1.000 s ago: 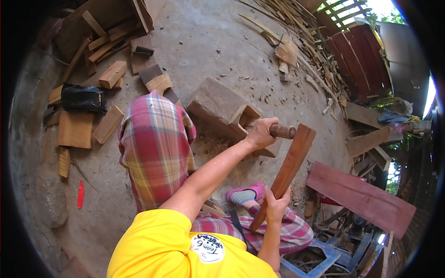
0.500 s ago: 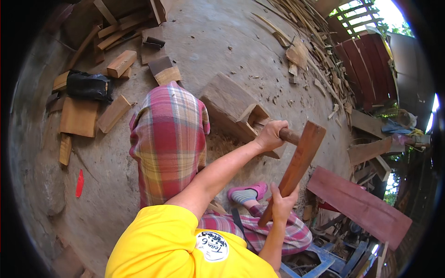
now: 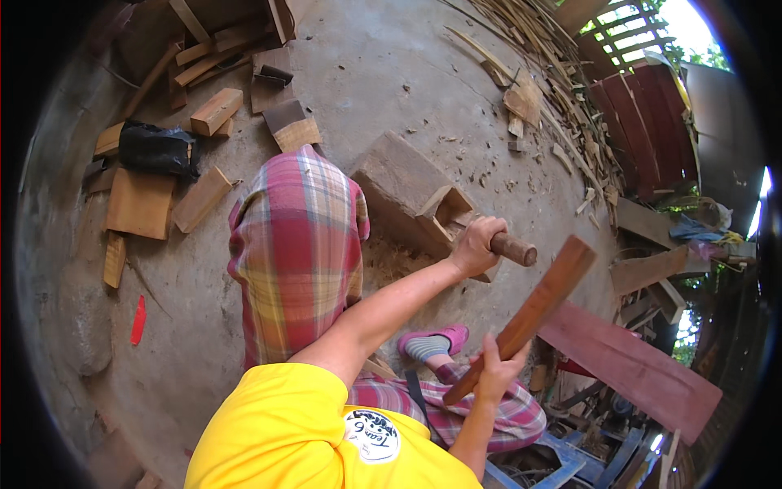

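My left hand (image 3: 475,247) is closed around a chisel (image 3: 515,248); its round wooden handle sticks out to the right of my fist. The tool's front end points into a hollow cut in the end of a thick wooden block (image 3: 411,183), which lies on the floor beyond my bent leg. In my right hand (image 3: 498,373) is a flat wooden bar (image 3: 538,301), gripped near its lower end. The bar's far end tilts up to the right, apart from the chisel handle. My fist hides part of the chisel.
Wood offcuts (image 3: 140,204) and a black plastic-wrapped bundle (image 3: 159,149) lie at the left. A reddish plank (image 3: 631,367) rests at the right above a blue metal frame (image 3: 570,460). Thin wood strips (image 3: 562,98) are heaped along the far right. My plaid-covered knee (image 3: 301,236) rises beside the block.
The wooden bar has swung away from the chisel handle, down and to the right, leaving a gap. My left hand stays nearly in place on the chisel.
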`<state>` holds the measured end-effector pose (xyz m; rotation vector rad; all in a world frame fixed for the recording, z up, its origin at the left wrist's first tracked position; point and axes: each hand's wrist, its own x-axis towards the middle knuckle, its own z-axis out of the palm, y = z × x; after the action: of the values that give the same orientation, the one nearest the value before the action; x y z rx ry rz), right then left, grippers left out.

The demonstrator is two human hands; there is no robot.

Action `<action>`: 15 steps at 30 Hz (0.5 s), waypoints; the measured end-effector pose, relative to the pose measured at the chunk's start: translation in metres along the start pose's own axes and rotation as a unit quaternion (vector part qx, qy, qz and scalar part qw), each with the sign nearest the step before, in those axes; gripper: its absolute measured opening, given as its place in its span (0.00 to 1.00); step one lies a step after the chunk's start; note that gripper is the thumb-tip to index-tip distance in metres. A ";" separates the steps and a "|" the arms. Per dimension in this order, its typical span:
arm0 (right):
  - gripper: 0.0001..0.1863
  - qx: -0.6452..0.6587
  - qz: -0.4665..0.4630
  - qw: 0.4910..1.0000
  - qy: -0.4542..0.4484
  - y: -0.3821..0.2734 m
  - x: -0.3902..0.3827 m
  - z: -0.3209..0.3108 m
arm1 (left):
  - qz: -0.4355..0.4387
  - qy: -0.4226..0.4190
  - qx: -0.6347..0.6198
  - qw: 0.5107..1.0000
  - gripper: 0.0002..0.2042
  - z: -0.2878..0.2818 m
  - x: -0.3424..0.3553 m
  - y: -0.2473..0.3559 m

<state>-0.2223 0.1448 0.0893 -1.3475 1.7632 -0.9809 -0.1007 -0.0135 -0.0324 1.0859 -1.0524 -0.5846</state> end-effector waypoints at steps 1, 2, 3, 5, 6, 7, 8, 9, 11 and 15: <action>0.34 0.056 0.015 0.998 0.038 -0.007 -0.002 -0.008 | 0.006 -0.003 -0.007 1.000 0.12 0.001 0.001 0.002; 0.33 0.058 -0.029 0.997 0.039 -0.015 -0.004 -0.015 | 0.021 0.004 -0.021 1.000 0.12 0.003 0.002 0.003; 0.33 0.054 -0.026 0.996 0.062 -0.021 -0.005 -0.021 | 0.043 0.018 -0.034 0.998 0.12 0.003 0.003 0.003; 0.41 0.104 -0.123 0.984 0.071 -0.028 -0.006 -0.022 | 0.037 0.012 -0.036 0.999 0.12 0.002 0.006 0.003; 0.40 0.098 -0.148 0.980 0.084 -0.029 -0.005 -0.019 | 0.019 0.008 -0.050 0.999 0.11 0.000 0.007 0.002; 0.40 0.076 -0.140 0.985 0.063 -0.027 -0.004 -0.014 | -0.003 0.013 -0.065 0.998 0.11 -0.002 0.009 0.001; 0.37 0.045 -0.108 0.991 0.069 -0.024 -0.002 -0.006 | 0.004 0.008 -0.067 0.998 0.11 -0.004 0.012 0.000; 0.33 0.011 -0.037 0.997 0.068 -0.019 0.000 0.001 | -0.012 0.000 -0.078 0.997 0.11 -0.005 0.013 -0.002; 0.36 -0.019 -0.002 0.998 -0.059 -0.015 0.004 0.006 | -0.027 -0.008 -0.088 0.996 0.11 -0.008 0.013 -0.004; 0.41 -0.016 -0.015 0.999 0.028 -0.013 0.002 -0.004 | -0.074 -0.014 -0.088 0.993 0.11 -0.017 0.011 -0.012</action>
<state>-0.2203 0.1412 0.1026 -1.3835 1.8128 -1.0204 -0.0797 -0.0198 -0.0407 1.0077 -0.9316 -0.7991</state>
